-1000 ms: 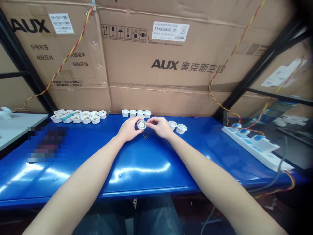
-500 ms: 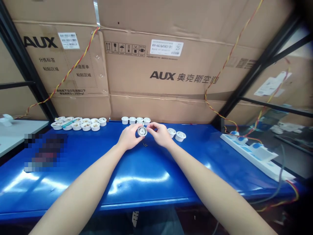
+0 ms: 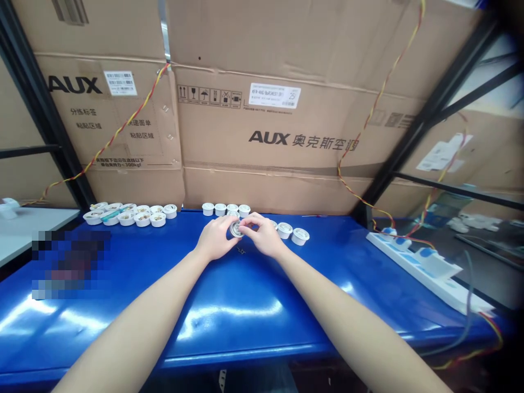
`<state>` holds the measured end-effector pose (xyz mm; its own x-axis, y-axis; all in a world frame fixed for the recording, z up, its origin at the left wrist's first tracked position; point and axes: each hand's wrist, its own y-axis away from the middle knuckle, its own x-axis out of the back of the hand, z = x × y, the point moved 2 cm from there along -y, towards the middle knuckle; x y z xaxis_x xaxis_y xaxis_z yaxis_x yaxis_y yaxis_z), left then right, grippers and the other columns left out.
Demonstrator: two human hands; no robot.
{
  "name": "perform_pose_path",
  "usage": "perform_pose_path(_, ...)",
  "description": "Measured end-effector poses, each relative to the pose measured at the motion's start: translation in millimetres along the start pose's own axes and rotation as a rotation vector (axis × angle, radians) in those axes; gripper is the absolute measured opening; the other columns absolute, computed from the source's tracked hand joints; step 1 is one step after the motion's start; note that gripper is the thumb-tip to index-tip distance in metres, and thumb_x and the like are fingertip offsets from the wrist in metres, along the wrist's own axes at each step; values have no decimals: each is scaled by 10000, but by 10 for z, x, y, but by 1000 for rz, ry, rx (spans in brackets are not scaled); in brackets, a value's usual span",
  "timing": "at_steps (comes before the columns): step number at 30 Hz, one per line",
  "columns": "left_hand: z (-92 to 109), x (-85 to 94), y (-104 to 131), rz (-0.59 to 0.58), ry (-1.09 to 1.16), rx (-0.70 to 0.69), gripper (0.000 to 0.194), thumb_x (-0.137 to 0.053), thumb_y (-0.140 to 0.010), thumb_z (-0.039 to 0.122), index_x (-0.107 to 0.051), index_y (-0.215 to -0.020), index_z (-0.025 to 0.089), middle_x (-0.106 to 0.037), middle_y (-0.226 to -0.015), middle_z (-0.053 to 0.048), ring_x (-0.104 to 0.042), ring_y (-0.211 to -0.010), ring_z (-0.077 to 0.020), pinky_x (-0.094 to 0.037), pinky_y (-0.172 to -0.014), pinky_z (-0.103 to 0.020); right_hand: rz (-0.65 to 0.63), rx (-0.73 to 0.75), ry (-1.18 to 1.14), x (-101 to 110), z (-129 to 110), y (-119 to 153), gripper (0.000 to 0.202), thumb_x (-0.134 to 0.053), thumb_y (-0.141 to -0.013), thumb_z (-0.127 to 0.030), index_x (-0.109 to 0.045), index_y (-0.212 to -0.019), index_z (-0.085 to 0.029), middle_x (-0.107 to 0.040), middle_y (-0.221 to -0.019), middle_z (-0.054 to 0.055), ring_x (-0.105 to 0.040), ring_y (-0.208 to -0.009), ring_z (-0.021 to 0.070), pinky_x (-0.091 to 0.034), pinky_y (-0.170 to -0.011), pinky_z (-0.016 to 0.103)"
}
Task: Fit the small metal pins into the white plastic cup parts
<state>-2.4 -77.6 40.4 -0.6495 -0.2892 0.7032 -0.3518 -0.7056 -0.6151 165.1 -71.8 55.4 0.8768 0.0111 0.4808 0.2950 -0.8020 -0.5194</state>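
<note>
My left hand [image 3: 215, 238] grips a small round white cup-shaped part [image 3: 234, 229] by its rim, its open face tilted toward me. Over that face, the thumb and fingertips of my right hand [image 3: 262, 233] are pinched together; whatever is between them is too small to make out. Just below the hands, a few tiny dark pieces like screws [image 3: 241, 251] lie on the blue table [image 3: 229, 333]. Behind my hands stand several similar white cups [image 3: 220, 209], and to the right of my right hand are more of them [image 3: 300, 236].
Several white cups with bits inside [image 3: 142, 219] stand in rows at the back left, a teal tool [image 3: 117, 213] across them. A blurred-out dark object [image 3: 76, 262] lies at left. On the right is a white power strip [image 3: 429, 273]. Cardboard [image 3: 262, 185] walls the back.
My right hand's fingertips have moved left, from the cup's edge onto its face. The view has tilted slightly upward. My left hand keeps its hold.
</note>
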Motion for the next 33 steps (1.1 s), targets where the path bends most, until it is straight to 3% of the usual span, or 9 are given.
perform_pose_path(20, 18, 3, 1, -5, -22, -11, 393, -650, -818, 350, -577, -1190, 246, -668, -1200, -47, -628, -1087, -247, -500, -930, -367, 28, 1, 53, 30, -18, 5, 118, -638, -812, -304, -690, -795, -198, -612, -865, 35, -579, -810, 169, -471, -762, 309)
perform_pose_path(24, 35, 11, -6, -11, -65, -17, 358, -634, -829, 352, -589, -1167, 242, -679, -1167, -51, -631, -1069, -255, -504, -911, -372, 40, -70, 21, -3, 43, -4, 131, -683, -765, -321, -691, -764, -190, -629, -819, 29, -570, -750, 163, -466, -732, 310)
perform_pose_path(29, 51, 15, -7, 0, -104, -69, 327, -625, -834, 327, -600, -1145, 230, -682, -1154, -52, -638, -1036, -251, -506, -898, -375, 0, -216, -185, -45, 160, -9, 252, -730, -721, -387, -586, -770, -186, -613, -747, -12, -548, -654, 135, -460, -650, 284)
perform_pose_path(33, 56, 16, -9, 25, -100, -90, 318, -617, -838, 321, -602, -1143, 229, -682, -1149, -48, -642, -1022, -242, -510, -892, -370, 14, -180, -168, -42, 138, 9, 328, -710, -743, -445, -521, -849, -199, -593, -813, -23, -525, -628, 114, -454, -617, 273)
